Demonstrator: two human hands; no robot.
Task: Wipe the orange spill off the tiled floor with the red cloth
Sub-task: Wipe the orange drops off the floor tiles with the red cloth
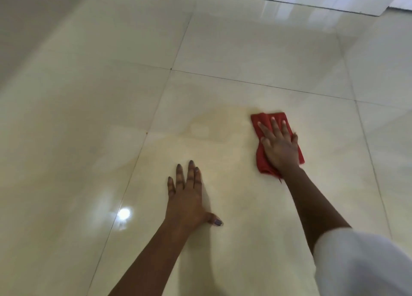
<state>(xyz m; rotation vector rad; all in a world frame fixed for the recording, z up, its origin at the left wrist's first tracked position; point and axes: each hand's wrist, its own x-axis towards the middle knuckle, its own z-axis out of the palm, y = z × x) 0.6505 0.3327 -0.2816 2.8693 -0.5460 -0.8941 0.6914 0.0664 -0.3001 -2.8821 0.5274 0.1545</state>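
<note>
A red cloth [259, 119] lies crumpled flat on the glossy cream tiled floor [245, 50], right of centre. My right hand [279, 145] presses down on it with fingers spread, palm over its middle. A faint orange-tan smear, the spill [214, 124], spreads over the tile just left of the cloth and across a grout line. My left hand [188, 197] rests flat on the floor nearer to me, fingers apart, holding nothing, below the smear.
A white step or wall base [334, 3] runs along the far edge at the top right. A white sleeve [361, 264] fills the lower right corner. A bright light glare [124, 213] reflects off the floor at lower left.
</note>
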